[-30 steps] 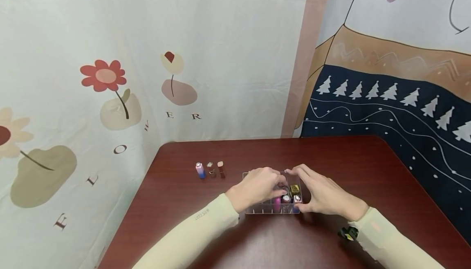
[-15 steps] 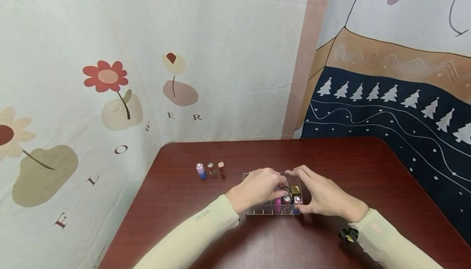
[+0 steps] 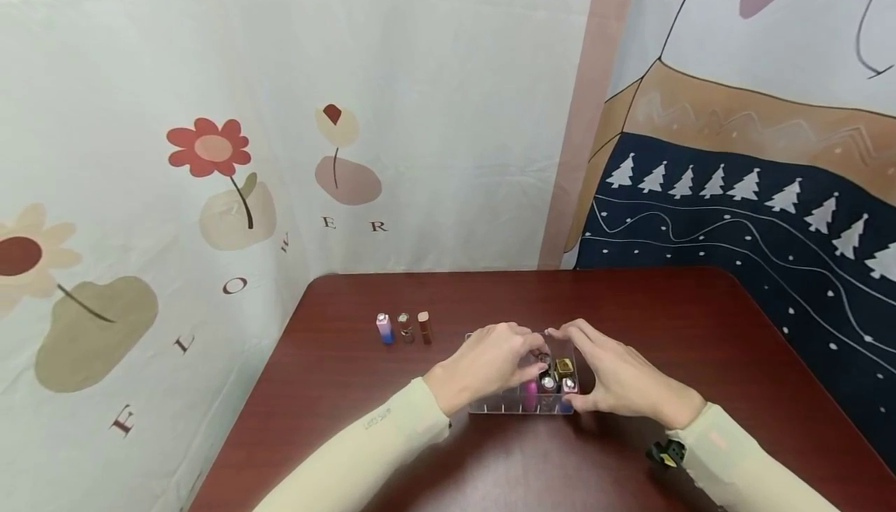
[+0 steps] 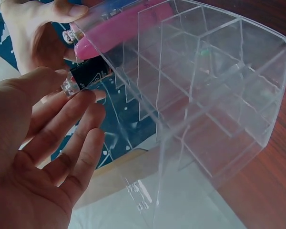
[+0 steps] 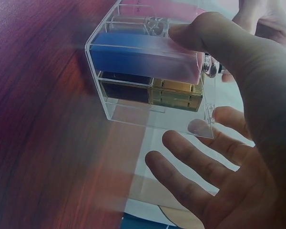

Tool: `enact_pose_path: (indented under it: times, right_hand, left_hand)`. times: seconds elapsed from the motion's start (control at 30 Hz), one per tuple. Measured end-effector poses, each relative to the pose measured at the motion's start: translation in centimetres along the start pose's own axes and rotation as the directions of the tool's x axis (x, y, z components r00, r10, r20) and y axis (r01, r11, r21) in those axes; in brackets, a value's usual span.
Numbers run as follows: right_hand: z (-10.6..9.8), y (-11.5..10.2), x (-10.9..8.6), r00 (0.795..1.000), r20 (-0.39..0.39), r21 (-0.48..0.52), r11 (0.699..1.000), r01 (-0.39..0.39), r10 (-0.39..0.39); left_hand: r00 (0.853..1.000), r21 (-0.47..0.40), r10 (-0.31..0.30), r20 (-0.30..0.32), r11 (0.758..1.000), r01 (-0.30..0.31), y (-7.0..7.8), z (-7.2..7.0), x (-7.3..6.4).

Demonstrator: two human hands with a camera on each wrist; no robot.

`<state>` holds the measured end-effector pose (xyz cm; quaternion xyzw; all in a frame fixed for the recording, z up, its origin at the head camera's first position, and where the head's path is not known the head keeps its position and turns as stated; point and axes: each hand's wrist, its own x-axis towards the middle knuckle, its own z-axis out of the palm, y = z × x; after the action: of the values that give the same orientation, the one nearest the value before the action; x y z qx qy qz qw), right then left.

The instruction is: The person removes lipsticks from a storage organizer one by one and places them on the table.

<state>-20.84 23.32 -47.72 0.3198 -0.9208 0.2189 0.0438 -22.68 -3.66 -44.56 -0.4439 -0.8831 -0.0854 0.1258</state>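
Note:
A clear acrylic lipstick organizer (image 3: pixel 498 403) stands on the table between both hands. My left hand (image 3: pixel 486 364) reaches over it; thumb and fingers pinch the clear faceted end of a black lipstick (image 4: pixel 91 73), whose other end overlaps the compartments. The right hand (image 3: pixel 626 378) grips the organizer's right end, thumb at the front and fingers at the back. Beside the black lipstick lies a pink tube (image 4: pixel 117 34) in its slot. A blue-to-pink lipstick (image 5: pixel 143 55) sits under the right thumb, next to a gold-and-dark lipstick (image 5: pixel 176 98). The compartments toward the left hold nothing.
Three lipsticks stand in a row at the back left of the table: a pink-and-blue one (image 3: pixel 385 329), a clear-and-metallic one (image 3: pixel 405 328) and a brown one (image 3: pixel 424 328). Printed cloth (image 3: pixel 448 146) hangs behind the red-brown table (image 3: pixel 336 434).
The head view has shifted slightly, so everything sits a little lower and further right. Both hands stay at the organizer, and the three lipsticks on the table have not moved.

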Motion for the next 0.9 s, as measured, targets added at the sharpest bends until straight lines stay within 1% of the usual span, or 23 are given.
enact_pose_path:
  times: [0.13, 0.27, 0.43, 0.6, 0.9]
  right_hand:
    - [0.0, 0.1, 0.0, 1.0, -0.018, -0.01, 1.0, 0.011, -0.011]
    - [0.0, 0.0, 0.1, 1.0, -0.024, -0.01, 1.0, 0.016, -0.016]
    - [0.1, 0.0, 0.1, 1.0, -0.004, 0.005, 1.0, 0.004, -0.004]
    - [0.1, 0.1, -0.1, 1.0, 0.015, 0.017, 1.0, -0.013, 0.013]
    - [0.0, 0.1, -0.1, 1.0, 0.002, 0.006, 1.0, -0.004, 0.004]
  left_hand:
    - [0.999, 0.013, 0.01, -0.043, 1.0, -0.01, -0.1, -0.3, -0.3]
    - [0.995, -0.014, 0.034, -0.092, 0.999, -0.036, -0.4, -0.4, -0.7]
    - [0.987, -0.042, 0.055, -0.148, 0.997, -0.061, -0.7, -0.4, -1.5]
    - [0.979, -0.046, 0.06, -0.194, 0.997, -0.07, -0.8, -0.6, -2.1]
    - [0.965, -0.085, 0.041, -0.257, 0.994, -0.065, -0.9, -1.1, -2.7]
